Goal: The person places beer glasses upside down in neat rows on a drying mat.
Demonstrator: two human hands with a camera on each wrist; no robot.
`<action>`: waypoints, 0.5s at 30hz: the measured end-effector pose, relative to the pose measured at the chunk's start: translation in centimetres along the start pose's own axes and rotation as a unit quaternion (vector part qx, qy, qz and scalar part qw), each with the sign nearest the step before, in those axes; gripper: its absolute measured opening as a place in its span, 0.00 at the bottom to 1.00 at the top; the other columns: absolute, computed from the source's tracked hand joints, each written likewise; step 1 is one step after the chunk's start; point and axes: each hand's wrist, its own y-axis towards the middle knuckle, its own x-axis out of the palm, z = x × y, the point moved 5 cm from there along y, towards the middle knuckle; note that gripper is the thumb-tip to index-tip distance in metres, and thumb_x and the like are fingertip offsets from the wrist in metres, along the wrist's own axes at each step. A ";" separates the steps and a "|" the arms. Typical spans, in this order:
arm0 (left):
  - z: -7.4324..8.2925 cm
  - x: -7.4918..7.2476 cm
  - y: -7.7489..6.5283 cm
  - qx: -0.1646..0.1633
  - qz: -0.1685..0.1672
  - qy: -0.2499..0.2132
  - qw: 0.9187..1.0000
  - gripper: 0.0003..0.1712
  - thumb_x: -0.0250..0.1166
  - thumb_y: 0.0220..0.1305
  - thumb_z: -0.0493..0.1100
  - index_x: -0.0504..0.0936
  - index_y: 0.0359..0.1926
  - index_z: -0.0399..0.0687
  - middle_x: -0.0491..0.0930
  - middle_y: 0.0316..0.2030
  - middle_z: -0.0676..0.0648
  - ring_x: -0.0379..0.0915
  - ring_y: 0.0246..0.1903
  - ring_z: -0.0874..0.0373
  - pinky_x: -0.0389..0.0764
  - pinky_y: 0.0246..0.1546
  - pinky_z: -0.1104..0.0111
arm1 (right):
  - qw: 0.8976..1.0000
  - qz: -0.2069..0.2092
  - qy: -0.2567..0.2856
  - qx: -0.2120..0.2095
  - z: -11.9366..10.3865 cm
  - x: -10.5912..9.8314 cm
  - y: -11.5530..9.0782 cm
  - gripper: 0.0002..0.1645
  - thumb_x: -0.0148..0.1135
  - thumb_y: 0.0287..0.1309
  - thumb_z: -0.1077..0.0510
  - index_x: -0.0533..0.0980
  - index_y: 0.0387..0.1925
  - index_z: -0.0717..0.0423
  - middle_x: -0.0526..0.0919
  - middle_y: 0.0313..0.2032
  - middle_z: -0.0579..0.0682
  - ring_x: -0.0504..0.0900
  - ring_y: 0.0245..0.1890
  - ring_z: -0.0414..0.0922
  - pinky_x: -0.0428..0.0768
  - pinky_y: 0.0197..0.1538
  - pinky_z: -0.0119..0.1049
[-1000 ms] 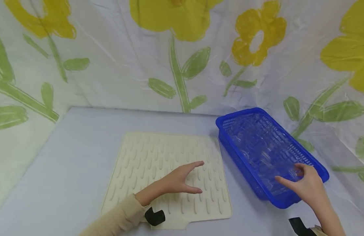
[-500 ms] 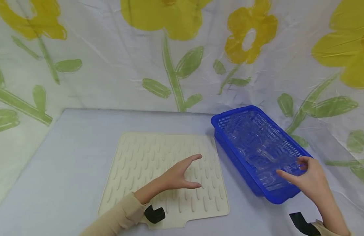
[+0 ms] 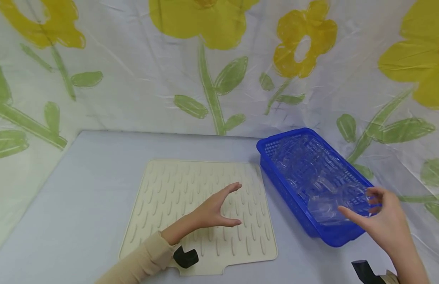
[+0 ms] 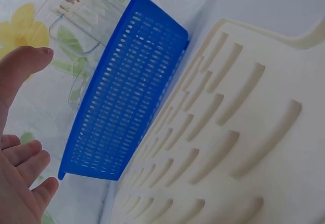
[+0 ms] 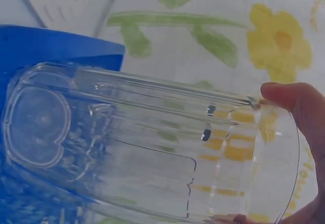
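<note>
In the head view, my right hand [image 3: 388, 219] is over the near right end of a blue plastic basket [image 3: 288, 195]. It grips a clear drinking glass [image 5: 152, 148] near the rim, thumb on one side and fingers on the other. The glass lies tilted, its base end over the basket in the right wrist view. Several more clear glasses [image 3: 304, 165] lie in the basket, overlapping each other. My left hand [image 3: 213, 211] hovers over a cream ridged mat [image 3: 166, 221], thumb and fingers spread apart with nothing between them.
The mat lies flat on a pale grey table [image 3: 88, 189], left of the basket. Behind the table hangs a white sheet [image 3: 134, 79] printed with yellow flowers. A black wrist mount [image 3: 185, 258] sits at the left sleeve, another [image 3: 365, 272] at the right.
My right hand has moved a little to the right, shifting the gripped glass with it. My left hand has barely moved and stays spread over the mat. The head view has shifted slightly.
</note>
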 end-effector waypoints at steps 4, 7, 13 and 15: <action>0.1 0.1 0.1 0.000 0.000 0.000 1.000 0.48 0.58 0.38 0.59 0.42 0.58 0.53 0.50 0.54 0.56 0.45 0.52 0.64 0.56 0.47 0.66 | 0.999 0.039 -0.011 -0.003 1.3 0.0 0.5 0.55 0.63 0.22 0.39 0.52 0.51 0.64 0.61 0.39 0.59 0.64 0.30 0.51 0.65 0.23 0.42; 0.0 0.1 0.1 -0.005 0.000 -0.001 1.000 0.48 0.58 0.38 0.59 0.42 0.58 0.54 0.50 0.55 0.57 0.44 0.52 0.65 0.55 0.47 0.67 | 0.999 0.051 -0.005 -0.009 1.3 -0.3 0.6 0.56 0.63 0.21 0.38 0.52 0.52 0.63 0.61 0.39 0.60 0.65 0.30 0.53 0.66 0.24 0.44; -0.3 0.1 -0.1 -0.012 -0.001 0.002 1.000 0.49 0.59 0.38 0.59 0.42 0.58 0.53 0.51 0.55 0.52 0.44 0.52 0.64 0.54 0.48 0.67 | 0.998 0.038 0.028 -0.032 -2.0 -1.0 -0.2 0.52 0.64 0.26 0.45 0.52 0.52 0.63 0.61 0.42 0.58 0.68 0.31 0.41 0.72 0.26 0.33; -0.3 0.0 -0.2 -0.012 0.005 0.000 1.000 0.49 0.59 0.38 0.58 0.43 0.58 0.52 0.51 0.55 0.51 0.44 0.52 0.64 0.54 0.48 0.67 | 0.997 0.026 0.046 -0.047 -3.8 -1.2 -0.7 0.48 0.64 0.28 0.48 0.53 0.51 0.63 0.61 0.42 0.57 0.67 0.29 0.34 0.71 0.24 0.23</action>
